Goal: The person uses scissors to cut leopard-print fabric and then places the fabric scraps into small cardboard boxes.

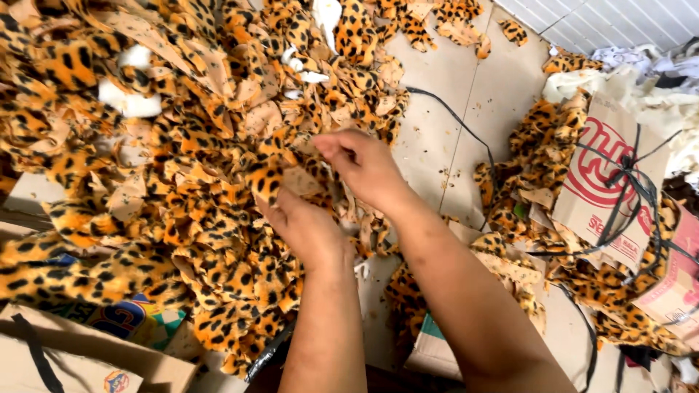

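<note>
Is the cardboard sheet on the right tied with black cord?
Yes, black cord crosses over the cardboard sheet and is knotted on it, beside the leopard-print fabric pieces that both hands work in.

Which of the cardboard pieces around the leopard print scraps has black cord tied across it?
The brown cardboard piece with red printing at the right, resting on a scrap heap. Black cord crosses it in a knot; the cardboard at the lower left has only a single black strip.
</note>
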